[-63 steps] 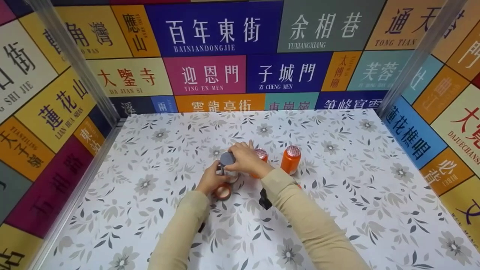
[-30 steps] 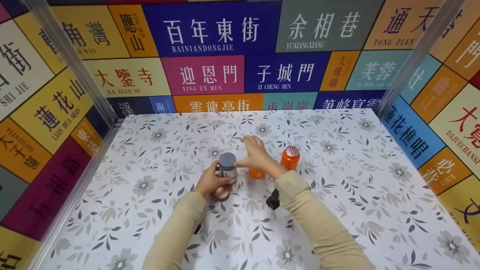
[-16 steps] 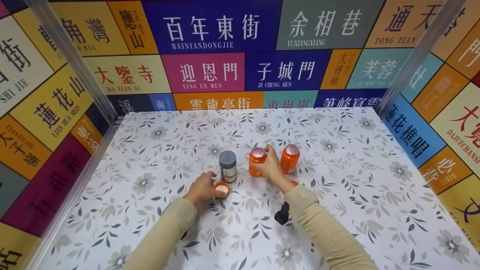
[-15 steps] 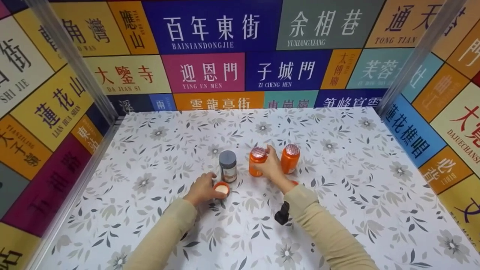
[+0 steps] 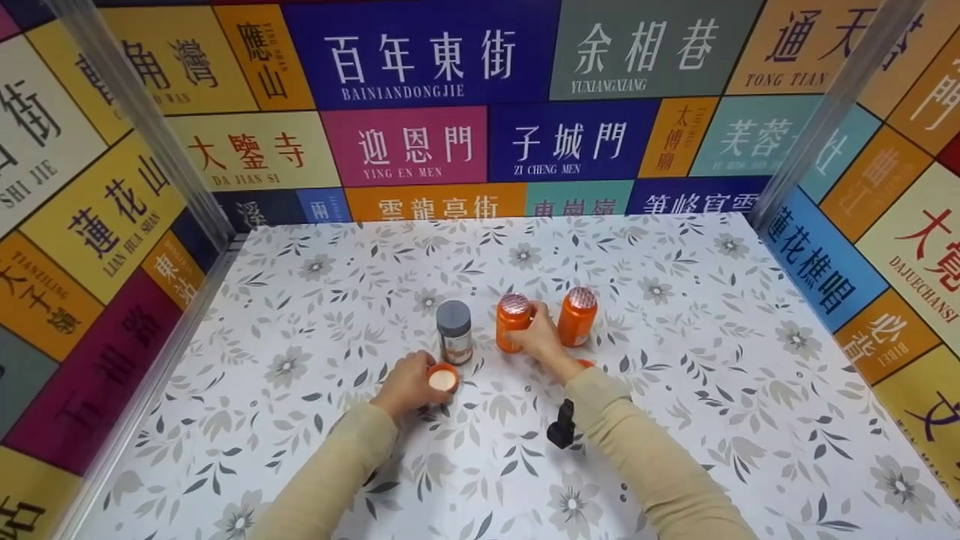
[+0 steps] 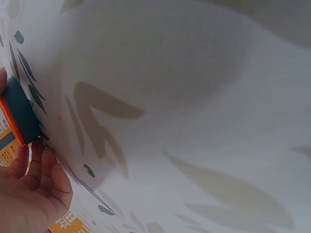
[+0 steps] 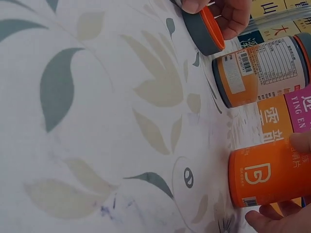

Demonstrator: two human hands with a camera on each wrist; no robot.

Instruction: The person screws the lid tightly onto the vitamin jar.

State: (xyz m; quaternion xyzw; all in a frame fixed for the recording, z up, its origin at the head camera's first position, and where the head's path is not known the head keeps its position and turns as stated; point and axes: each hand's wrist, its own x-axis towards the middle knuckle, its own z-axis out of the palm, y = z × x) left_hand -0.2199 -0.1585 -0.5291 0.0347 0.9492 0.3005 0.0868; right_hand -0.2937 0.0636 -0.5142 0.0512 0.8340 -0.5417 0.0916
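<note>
My left hand (image 5: 407,385) pinches a loose round cap (image 5: 443,378), dark grey with an orange rim, which lies pale inside up on the cloth. In the left wrist view the cap (image 6: 23,112) sits between thumb and fingers. My right hand (image 5: 544,342) grips an orange bottle (image 5: 511,324) with silvery seal foil on its top. The right wrist view shows thumb and fingers on either side of the upright orange bottle (image 7: 265,172). Between the hands stands a bottle with a grey cap (image 5: 454,319) and a printed label; neither hand touches it.
A second foil-topped orange bottle (image 5: 578,318) stands just right of my right hand. Part of another orange-rimmed thing (image 5: 586,364) shows behind the right wrist. A black device (image 5: 562,426) hangs at the right cuff. Sign-covered walls (image 5: 420,142) edge the flower-patterned table (image 5: 315,450).
Both hands have left the grey-capped bottle, which now stands alone. My left hand came down to the loose cap and took hold of it; the right moved rightward onto the nearer orange bottle.
</note>
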